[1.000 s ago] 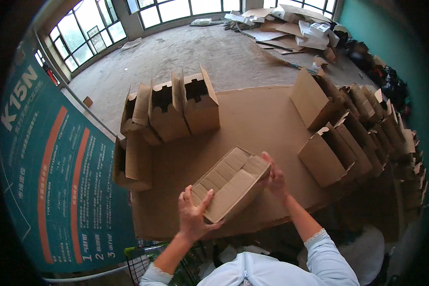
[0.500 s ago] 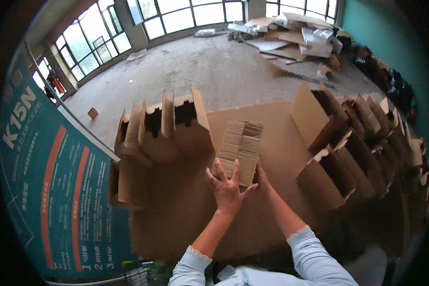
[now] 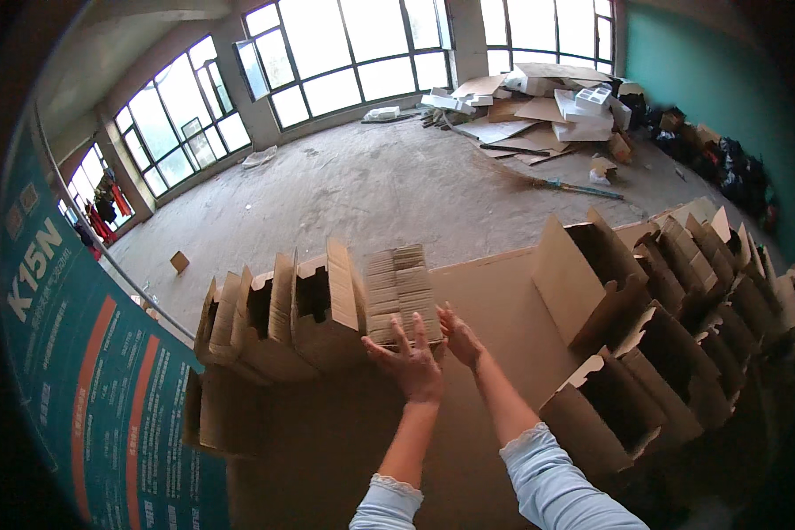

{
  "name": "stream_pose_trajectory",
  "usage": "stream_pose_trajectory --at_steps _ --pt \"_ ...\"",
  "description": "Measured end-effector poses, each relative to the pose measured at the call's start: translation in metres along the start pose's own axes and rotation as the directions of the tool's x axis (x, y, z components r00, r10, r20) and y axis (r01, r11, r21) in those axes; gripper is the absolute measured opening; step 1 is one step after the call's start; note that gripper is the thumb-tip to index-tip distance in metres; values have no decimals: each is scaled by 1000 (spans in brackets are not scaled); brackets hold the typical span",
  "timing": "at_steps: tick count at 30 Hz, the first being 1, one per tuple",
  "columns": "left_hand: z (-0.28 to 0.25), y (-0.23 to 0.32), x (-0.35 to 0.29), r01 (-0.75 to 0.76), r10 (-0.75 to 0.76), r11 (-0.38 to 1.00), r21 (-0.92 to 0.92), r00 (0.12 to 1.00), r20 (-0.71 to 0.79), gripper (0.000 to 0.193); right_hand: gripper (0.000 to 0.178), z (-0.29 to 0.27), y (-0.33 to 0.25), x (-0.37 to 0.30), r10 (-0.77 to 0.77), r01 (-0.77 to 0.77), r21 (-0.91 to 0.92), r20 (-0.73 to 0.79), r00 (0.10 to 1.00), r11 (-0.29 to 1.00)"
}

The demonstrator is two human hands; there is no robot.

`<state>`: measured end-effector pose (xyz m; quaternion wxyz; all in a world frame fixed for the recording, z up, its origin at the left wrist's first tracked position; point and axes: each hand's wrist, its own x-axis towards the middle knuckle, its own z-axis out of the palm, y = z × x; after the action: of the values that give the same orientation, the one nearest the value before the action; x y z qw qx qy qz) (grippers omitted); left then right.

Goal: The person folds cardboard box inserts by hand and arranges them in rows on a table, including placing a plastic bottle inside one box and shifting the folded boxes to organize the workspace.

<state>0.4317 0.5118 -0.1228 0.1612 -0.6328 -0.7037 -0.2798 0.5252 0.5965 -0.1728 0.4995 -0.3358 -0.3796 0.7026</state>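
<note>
A small brown cardboard box (image 3: pixel 399 287) with a ridged closed face stands at the right end of a row of open-topped cardboard boxes (image 3: pixel 327 305). My left hand (image 3: pixel 411 367) lies over its near lower part, fingers spread across the face and thumb toward the right. Alongside the box's right edge is my right hand (image 3: pixel 464 337), its fingers stretched out and pointing away from me. Whether those fingertips still touch the box, I cannot tell. Its underside is hidden. Under everything lies a brown cardboard-covered surface (image 3: pixel 495 309).
Several open cardboard boxes (image 3: pixel 596 406) crowd the right side in rows. A teal banner with a pole (image 3: pixel 88 353) rises close on the left. Beyond the surface is a concrete floor (image 3: pixel 327 194), with a heap of flat cardboard and white foam (image 3: pixel 539 124) at the back right.
Both hands and the small box have moved left, up to the left row of boxes. My right hand has come more into sight beside the box. The view has tilted up.
</note>
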Motion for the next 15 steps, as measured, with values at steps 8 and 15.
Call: stream_pose_trajectory --at_steps 8,15 --pt "57 -32 34 127 -81 864 486 990 -115 54 57 81 -43 2 202 -179 318 -41 979 931" --pt "48 5 82 105 -143 984 146 949 281 60 73 -46 -77 54 -878 546 -786 9 479 290"
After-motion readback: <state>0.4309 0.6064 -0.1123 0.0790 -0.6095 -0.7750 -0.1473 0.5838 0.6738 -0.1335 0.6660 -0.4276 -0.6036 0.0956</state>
